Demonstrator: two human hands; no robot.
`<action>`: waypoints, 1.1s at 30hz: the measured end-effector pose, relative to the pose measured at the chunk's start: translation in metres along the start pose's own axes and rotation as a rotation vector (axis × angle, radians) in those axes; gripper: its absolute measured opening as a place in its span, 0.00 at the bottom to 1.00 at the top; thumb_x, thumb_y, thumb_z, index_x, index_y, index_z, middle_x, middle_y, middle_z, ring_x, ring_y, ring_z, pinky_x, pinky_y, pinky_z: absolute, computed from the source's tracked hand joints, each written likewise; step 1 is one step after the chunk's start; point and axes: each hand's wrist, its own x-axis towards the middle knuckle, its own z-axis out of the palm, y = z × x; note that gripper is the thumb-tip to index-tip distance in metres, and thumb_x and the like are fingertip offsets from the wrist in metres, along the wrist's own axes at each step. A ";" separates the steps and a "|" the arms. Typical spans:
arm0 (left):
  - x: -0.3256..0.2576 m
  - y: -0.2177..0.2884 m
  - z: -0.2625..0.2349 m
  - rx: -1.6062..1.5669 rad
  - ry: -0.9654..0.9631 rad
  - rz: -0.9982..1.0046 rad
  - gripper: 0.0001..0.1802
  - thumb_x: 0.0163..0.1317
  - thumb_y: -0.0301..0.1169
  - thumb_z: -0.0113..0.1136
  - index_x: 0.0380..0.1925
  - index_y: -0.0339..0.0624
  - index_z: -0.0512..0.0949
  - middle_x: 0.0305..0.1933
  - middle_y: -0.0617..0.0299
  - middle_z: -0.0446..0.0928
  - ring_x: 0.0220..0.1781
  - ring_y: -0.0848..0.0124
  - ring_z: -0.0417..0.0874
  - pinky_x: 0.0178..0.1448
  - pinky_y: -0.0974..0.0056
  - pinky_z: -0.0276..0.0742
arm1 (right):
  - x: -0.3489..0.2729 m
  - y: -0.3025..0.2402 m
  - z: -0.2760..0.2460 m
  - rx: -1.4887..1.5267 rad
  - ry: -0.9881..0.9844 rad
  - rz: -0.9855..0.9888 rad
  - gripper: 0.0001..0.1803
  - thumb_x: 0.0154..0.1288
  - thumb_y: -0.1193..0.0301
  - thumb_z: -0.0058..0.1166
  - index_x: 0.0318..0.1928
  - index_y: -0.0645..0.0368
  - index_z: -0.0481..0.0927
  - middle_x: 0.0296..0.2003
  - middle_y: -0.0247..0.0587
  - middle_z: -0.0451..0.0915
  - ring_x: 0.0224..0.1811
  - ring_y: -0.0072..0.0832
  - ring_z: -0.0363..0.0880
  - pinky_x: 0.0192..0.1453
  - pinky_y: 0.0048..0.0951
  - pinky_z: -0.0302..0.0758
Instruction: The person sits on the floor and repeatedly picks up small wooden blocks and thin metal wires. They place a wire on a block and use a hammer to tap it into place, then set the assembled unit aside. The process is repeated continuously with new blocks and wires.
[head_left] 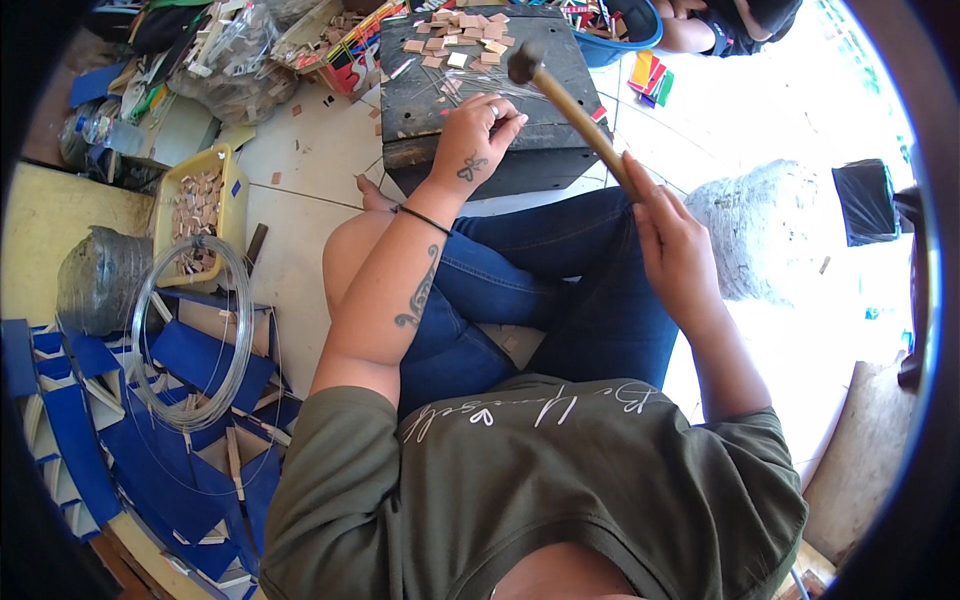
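My right hand (672, 228) is wrapped round the wooden handle of a hammer (585, 125). Its dark metal head is raised at the upper middle, over the right part of a low black wooden block (410, 118). Above the block's near edge, my left hand (478, 132) is closed in a pinch. What its fingertips hold is too small to make out. Thin straight wires (535, 92) lie on the block just beyond that hand. A heap of small flat wooden pieces (460, 35) covers the block's far part.
On the left stand a yellow basket (235, 200) of wooden pieces, a wire coil (243, 330) and stacked blue panels (190, 480). A blue basin (645, 35) is beyond the block, near another person's arm (685, 32). A wrapped whitish bundle (760, 230) sits at right.
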 end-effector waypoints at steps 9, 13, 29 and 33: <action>-0.002 0.000 0.001 -0.005 0.000 0.003 0.08 0.55 0.25 0.65 0.22 0.35 0.75 0.24 0.55 0.74 0.31 0.57 0.75 0.37 0.57 0.71 | -0.001 0.000 0.002 0.010 -0.042 0.022 0.27 0.70 0.76 0.46 0.69 0.46 0.65 0.33 0.47 0.76 0.31 0.43 0.81 0.37 0.41 0.77; -0.001 -0.001 0.001 -0.038 -0.012 -0.035 0.08 0.55 0.25 0.65 0.22 0.35 0.75 0.23 0.55 0.74 0.31 0.56 0.75 0.37 0.57 0.71 | -0.003 0.002 0.002 0.019 0.017 -0.012 0.27 0.70 0.75 0.46 0.69 0.46 0.65 0.33 0.47 0.76 0.30 0.43 0.81 0.36 0.41 0.76; -0.003 -0.001 0.003 -0.021 0.028 -0.050 0.10 0.55 0.27 0.66 0.21 0.36 0.75 0.21 0.56 0.73 0.28 0.60 0.75 0.35 0.58 0.70 | -0.002 0.006 0.008 -0.012 -0.015 -0.014 0.28 0.70 0.76 0.45 0.69 0.45 0.65 0.34 0.47 0.77 0.29 0.44 0.80 0.36 0.41 0.77; -0.001 -0.001 0.003 -0.027 0.032 -0.036 0.10 0.55 0.27 0.66 0.21 0.36 0.76 0.21 0.56 0.73 0.28 0.60 0.75 0.35 0.58 0.70 | -0.001 0.009 0.007 0.033 0.025 -0.034 0.28 0.70 0.75 0.45 0.69 0.45 0.65 0.36 0.47 0.77 0.30 0.45 0.80 0.37 0.42 0.76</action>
